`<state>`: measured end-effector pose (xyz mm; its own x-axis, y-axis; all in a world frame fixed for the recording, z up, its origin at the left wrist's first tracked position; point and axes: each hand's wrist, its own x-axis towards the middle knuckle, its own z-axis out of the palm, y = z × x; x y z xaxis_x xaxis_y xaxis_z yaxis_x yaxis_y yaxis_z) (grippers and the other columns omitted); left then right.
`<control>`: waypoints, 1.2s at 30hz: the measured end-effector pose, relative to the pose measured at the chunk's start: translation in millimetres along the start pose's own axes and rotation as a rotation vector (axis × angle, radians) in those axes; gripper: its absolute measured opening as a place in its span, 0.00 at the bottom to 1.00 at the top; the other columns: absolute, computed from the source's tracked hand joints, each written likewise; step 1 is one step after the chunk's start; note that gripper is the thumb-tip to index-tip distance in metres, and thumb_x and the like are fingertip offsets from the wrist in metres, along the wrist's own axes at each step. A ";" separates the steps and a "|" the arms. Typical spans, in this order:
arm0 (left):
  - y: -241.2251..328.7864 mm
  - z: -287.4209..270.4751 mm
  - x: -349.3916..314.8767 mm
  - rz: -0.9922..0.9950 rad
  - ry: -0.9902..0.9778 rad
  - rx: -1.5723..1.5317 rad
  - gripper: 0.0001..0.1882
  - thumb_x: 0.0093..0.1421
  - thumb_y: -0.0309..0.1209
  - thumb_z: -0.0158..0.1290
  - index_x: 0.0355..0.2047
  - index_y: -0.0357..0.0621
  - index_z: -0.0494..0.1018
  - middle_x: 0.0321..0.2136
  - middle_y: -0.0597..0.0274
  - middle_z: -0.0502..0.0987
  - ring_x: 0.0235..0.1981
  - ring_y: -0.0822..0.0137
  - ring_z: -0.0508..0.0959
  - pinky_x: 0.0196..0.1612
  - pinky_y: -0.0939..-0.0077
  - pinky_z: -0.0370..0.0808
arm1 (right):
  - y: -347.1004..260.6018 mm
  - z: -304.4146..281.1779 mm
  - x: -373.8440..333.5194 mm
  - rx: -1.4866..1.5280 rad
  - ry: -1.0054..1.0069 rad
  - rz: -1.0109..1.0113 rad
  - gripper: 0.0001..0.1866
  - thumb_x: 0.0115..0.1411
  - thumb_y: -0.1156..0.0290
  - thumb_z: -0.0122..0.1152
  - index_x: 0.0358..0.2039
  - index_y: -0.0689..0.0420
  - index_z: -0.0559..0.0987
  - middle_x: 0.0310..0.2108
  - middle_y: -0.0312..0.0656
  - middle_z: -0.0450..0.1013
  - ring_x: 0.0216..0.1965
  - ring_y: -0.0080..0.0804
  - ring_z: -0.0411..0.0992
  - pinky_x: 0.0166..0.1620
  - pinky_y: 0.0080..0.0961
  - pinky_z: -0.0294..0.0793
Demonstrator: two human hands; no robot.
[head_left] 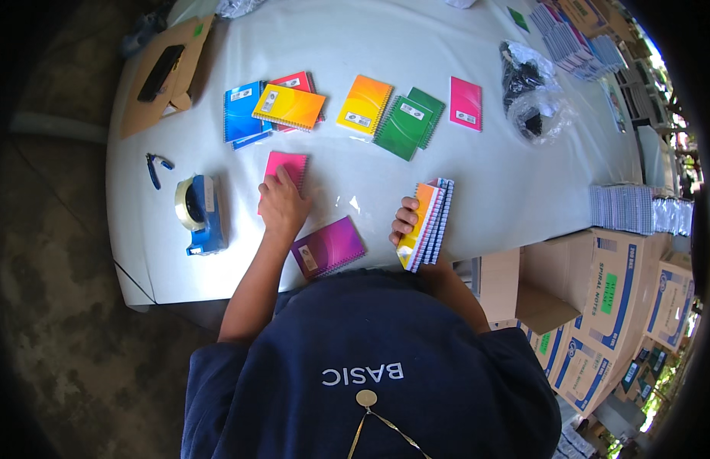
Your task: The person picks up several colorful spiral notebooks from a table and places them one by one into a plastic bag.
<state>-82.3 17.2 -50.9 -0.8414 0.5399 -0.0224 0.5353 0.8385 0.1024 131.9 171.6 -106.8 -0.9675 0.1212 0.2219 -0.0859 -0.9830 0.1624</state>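
My left hand (284,205) is on a pink spiral notebook (288,161) lying on the table, its fingers bent over the cover and gripping it. My right hand (405,220) holds a stack of spiral notebooks (429,226) on edge, with a yellow-orange cover facing left and the wire bindings showing on the right. Between my forearms, near the front edge, lies a purple notebook (329,247). Farther back are a yellow notebook (289,106) over blue and red ones, an orange-yellow notebook (364,105), overlapping green notebooks (404,127) and another pink notebook (466,103).
A blue tape dispenser (207,216) and a small dark blue cutting tool (157,169) sit at the left. Behind them, a phone-like black object (160,73) rests on cardboard (188,50). Clear plastic wrapping (540,107) lies at the right. Cartons (599,306) and notebook stacks (622,208) stand beyond the right edge.
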 end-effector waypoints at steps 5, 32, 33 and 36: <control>3.5 -63.4 5.3 -0.044 0.137 -0.215 0.18 0.55 0.32 0.50 0.46 0.43 0.68 0.29 0.44 0.77 0.27 0.48 0.78 0.30 0.55 0.74 | -1.8 4.7 -3.2 -0.106 0.024 -0.014 0.15 0.56 0.60 0.62 0.39 0.48 0.68 0.33 0.31 0.69 0.42 0.29 0.66 0.49 0.37 0.67; 39.4 -81.6 -45.6 -0.030 -0.903 -1.151 0.16 0.63 0.39 0.51 0.34 0.34 0.74 0.13 0.64 0.73 0.14 0.76 0.71 0.19 0.83 0.69 | -5.5 -25.1 -9.6 -0.303 0.428 -0.286 0.30 0.46 0.65 0.56 0.51 0.65 0.69 0.44 0.51 0.73 0.43 0.45 0.74 0.50 0.43 0.73; 37.6 -85.5 -45.0 -0.002 -0.917 -1.113 0.16 0.62 0.39 0.51 0.35 0.35 0.74 0.14 0.64 0.74 0.15 0.77 0.71 0.20 0.83 0.69 | -5.5 -21.6 -8.8 -0.356 0.456 -0.278 0.30 0.46 0.66 0.56 0.51 0.65 0.69 0.44 0.51 0.73 0.43 0.45 0.74 0.50 0.43 0.73; 23.8 -67.5 -42.8 0.139 -0.575 -1.091 0.14 0.62 0.37 0.52 0.37 0.37 0.74 0.20 0.61 0.76 0.20 0.75 0.73 0.26 0.80 0.72 | -4.9 -21.3 -6.2 -0.360 0.451 -0.282 0.29 0.46 0.66 0.56 0.50 0.65 0.69 0.44 0.51 0.73 0.42 0.45 0.74 0.50 0.42 0.73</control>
<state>-38.5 9.0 19.6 -0.4802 0.8046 -0.3494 0.0443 0.4201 0.9064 133.3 172.8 -129.5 -0.8944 0.3888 -0.2211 -0.3501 -0.9162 -0.1951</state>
